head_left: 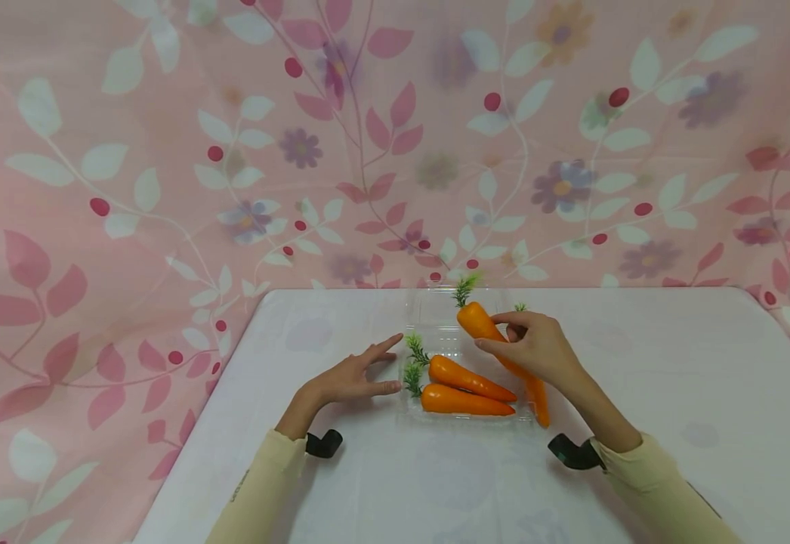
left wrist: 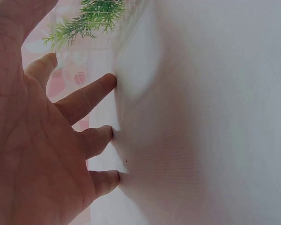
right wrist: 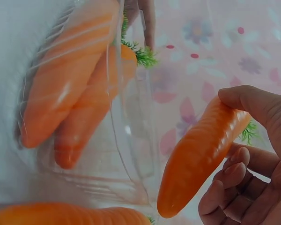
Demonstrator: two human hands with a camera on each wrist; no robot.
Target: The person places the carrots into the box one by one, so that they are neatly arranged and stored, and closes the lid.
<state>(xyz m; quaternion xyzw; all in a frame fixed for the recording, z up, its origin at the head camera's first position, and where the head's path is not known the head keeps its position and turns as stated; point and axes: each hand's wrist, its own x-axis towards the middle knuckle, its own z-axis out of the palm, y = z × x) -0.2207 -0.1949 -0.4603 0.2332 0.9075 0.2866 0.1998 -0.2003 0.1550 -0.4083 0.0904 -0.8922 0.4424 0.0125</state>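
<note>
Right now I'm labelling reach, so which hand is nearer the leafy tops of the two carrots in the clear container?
Left: the left hand is just beside those leafy tops; the right hand is farther off, toward the other side of the container, holding another carrot.

white table (head_left: 640,363) with rounded far corners, faint greyish patches (head_left: 699,433) on its top, pink floral-print backdrop sheet (head_left: 395,159) behind it, printed with pale white leaves (head_left: 124,69), darker pink leaves (head_left: 390,43), small round red berries (head_left: 293,67), purple flowers (head_left: 301,148)

Right wrist view: lowest carrot (right wrist: 70,216) cut by bottom edge; sleeve lettering (head_left: 239,486) unreadable.
</note>
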